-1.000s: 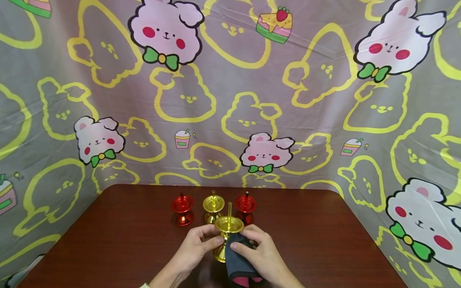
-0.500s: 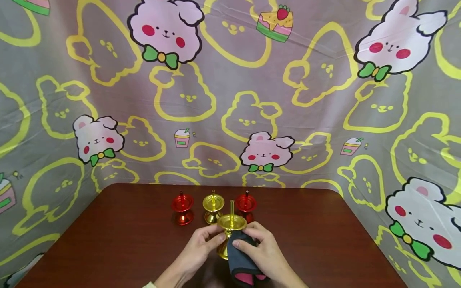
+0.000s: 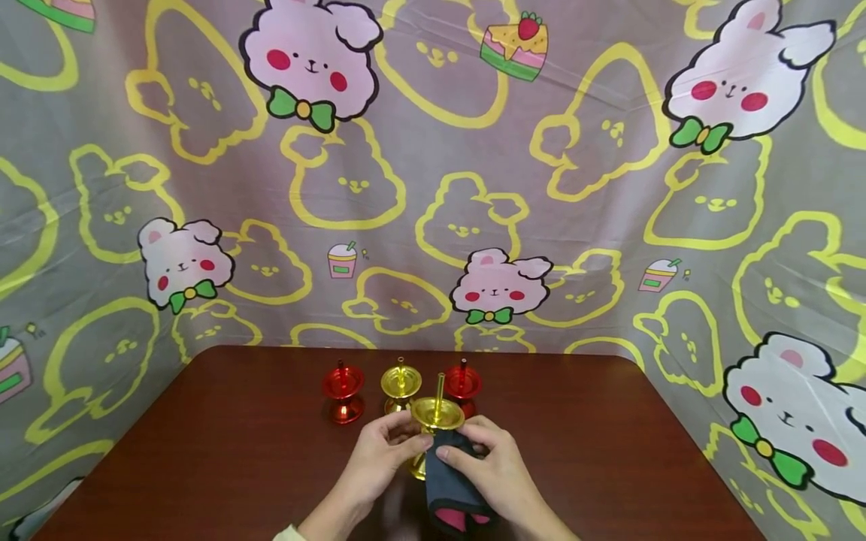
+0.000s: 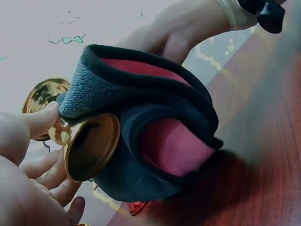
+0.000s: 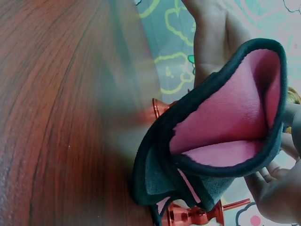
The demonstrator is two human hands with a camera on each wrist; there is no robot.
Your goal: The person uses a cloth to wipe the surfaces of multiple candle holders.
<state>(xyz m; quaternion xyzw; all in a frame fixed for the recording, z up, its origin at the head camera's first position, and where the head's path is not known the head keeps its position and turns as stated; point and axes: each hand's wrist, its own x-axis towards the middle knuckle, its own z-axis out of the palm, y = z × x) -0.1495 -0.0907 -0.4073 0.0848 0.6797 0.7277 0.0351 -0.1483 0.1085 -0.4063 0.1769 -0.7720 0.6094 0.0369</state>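
Observation:
In the head view, a shiny gold candle holder [image 3: 438, 413] with a dished top and a thin upright tube is held above the table between both hands. My left hand [image 3: 375, 464] grips its stem from the left, thumb in front. My right hand [image 3: 502, 472] pinches a dark grey cloth [image 3: 452, 475] against the stem's right side, just under the dish. The left wrist view shows the holder's round base [image 4: 93, 147] beside the folded cloth [image 4: 141, 101]. Pink lining and black edging of the cloth [image 5: 221, 113] fill much of the right wrist view. The cloth hides part of the stem.
Behind the hands stand a red candle holder [image 3: 343, 387], another gold candle holder [image 3: 401, 382] and a second red candle holder [image 3: 465, 383], in a row. The dark reddish wooden table [image 3: 223, 451] ends at a patterned cloth backdrop [image 3: 406, 188].
The held candle holder has shifted slightly right and up in the head view, with the left hand moving along. The cloth stays pressed at its stem. The standing candle holders have not moved.

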